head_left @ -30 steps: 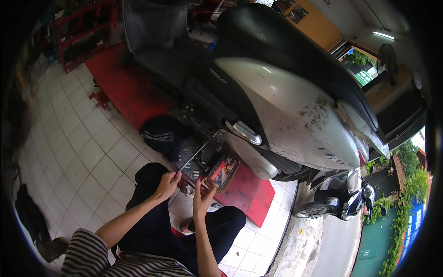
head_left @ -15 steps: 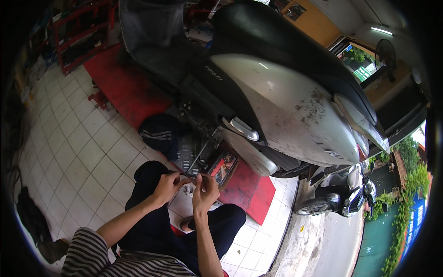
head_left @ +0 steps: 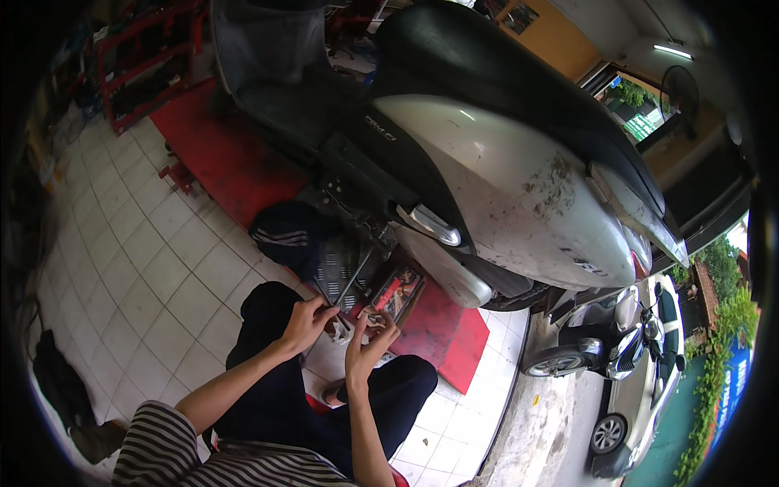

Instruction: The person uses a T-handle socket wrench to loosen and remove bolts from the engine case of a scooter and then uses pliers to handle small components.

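My left hand (head_left: 307,325) is in a pinch over my lap, fingertips pressed together; whatever they hold is too small to make out. Close to its right, my right hand (head_left: 371,339) has thumb and fingers bent together round something small and pale, which I cannot name. A crumpled white cloth or paper (head_left: 342,331) shows below and between the hands. Just beyond them, a thin metal rod (head_left: 354,280) slants over a grey slotted metal plate (head_left: 331,272). Beside it lies a red-and-black box (head_left: 398,292) with pictures on it.
A silver-and-black scooter (head_left: 519,195) stands on a red lift platform (head_left: 442,337) ahead of me. Dark striped fabric (head_left: 284,235) lies on the platform's near edge. A red rack (head_left: 150,69) stands far left. Outside at right are a parked motorbike (head_left: 600,341) and a pale car (head_left: 641,398).
My hands have moved slightly apart, and the right hand's fingers have opened out somewhat. A pale car has come into sight behind the motorbike on the road.
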Demonstrator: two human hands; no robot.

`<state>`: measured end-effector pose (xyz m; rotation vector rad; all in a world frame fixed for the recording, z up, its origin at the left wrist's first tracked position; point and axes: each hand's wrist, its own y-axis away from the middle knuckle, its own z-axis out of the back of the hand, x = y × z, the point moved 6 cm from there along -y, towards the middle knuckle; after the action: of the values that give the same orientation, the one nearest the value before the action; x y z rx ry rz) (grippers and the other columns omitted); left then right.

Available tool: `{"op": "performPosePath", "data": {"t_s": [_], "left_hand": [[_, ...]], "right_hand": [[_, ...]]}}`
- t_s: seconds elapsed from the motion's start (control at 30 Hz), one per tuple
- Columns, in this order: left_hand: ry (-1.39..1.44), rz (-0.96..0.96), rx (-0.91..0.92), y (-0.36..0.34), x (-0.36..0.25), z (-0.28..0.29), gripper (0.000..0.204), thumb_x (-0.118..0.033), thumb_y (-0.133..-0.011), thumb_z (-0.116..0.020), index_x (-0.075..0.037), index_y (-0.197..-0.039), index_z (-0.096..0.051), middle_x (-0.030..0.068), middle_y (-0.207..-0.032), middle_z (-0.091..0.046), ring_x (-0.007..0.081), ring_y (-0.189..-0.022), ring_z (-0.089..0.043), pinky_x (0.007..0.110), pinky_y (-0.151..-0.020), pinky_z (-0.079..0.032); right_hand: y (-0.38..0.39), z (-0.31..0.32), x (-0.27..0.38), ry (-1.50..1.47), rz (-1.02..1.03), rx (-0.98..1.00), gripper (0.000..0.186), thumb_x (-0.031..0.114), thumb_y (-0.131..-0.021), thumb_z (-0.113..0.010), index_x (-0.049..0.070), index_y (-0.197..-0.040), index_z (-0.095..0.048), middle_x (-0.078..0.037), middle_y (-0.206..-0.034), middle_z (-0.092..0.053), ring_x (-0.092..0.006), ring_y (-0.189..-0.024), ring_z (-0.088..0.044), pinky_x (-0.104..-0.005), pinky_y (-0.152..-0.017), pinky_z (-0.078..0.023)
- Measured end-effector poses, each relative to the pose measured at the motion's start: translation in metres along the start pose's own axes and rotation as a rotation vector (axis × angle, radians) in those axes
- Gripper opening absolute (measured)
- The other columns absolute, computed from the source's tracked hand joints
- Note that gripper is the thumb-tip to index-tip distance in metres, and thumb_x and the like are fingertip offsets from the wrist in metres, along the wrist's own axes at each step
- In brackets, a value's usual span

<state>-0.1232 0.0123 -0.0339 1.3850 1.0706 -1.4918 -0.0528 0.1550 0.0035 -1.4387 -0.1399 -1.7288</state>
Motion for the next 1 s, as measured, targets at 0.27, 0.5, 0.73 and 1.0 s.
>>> {"op": "performPosePath", "data": {"t_s": [0.27,0.5,0.73,1.0], "left_hand": [[0.176,0.112,0.11,0.001,0.011,-0.012,0.035,-0.028,-0.102,-0.056,0.003,-0.088,-0.063,0.006,-0.074,-0.067,0.011,-0.059,-0.065,0.025,-0.05,-0.05],[-0.174,0.204,0.16,-0.001,0.017,-0.008,0.045,-0.036,-0.099,-0.058,0.001,-0.075,-0.066,0.0048,-0.06,-0.065,0.0119,-0.048,-0.061,0.026,-0.045,-0.047],[-0.684,-0.197,0.028,-0.003,-0.04,0.0,0.03,-0.028,-0.082,-0.078,-0.003,-0.091,-0.063,0.0093,-0.079,-0.064,0.0272,-0.066,-0.067,0.035,-0.057,-0.054],[-0.683,-0.359,-0.035,-0.002,-0.035,0.0,0.017,-0.003,-0.083,-0.069,-0.003,-0.098,-0.061,0.0116,-0.097,-0.061,0.0349,-0.078,-0.067,0.042,-0.064,-0.056]], "right_hand": [[0.023,-0.017,-0.056,-0.712,-0.561,0.264,0.029,0.026,-0.102,-0.056,-0.001,-0.108,-0.063,0.0,-0.082,-0.057,-0.0079,-0.07,-0.051,-0.0238,-0.063,-0.041],[0.012,-0.004,-0.041,-0.448,-0.48,0.183,0.029,0.024,-0.101,-0.06,-0.004,-0.098,-0.067,-0.001,-0.072,-0.059,-0.0073,-0.066,-0.053,-0.0237,-0.061,-0.041],[0.003,0.005,-0.014,-0.273,-0.407,0.151,0.029,0.022,-0.099,-0.061,-0.007,-0.094,-0.067,-0.005,-0.07,-0.062,-0.0084,-0.064,-0.057,-0.0239,-0.06,-0.045],[-0.016,-0.005,0.018,-0.226,-0.268,0.21,0.022,0.017,-0.094,-0.068,-0.005,-0.095,-0.07,-0.01,-0.076,-0.068,-0.0131,-0.066,-0.066,-0.0264,-0.062,-0.051]]}}
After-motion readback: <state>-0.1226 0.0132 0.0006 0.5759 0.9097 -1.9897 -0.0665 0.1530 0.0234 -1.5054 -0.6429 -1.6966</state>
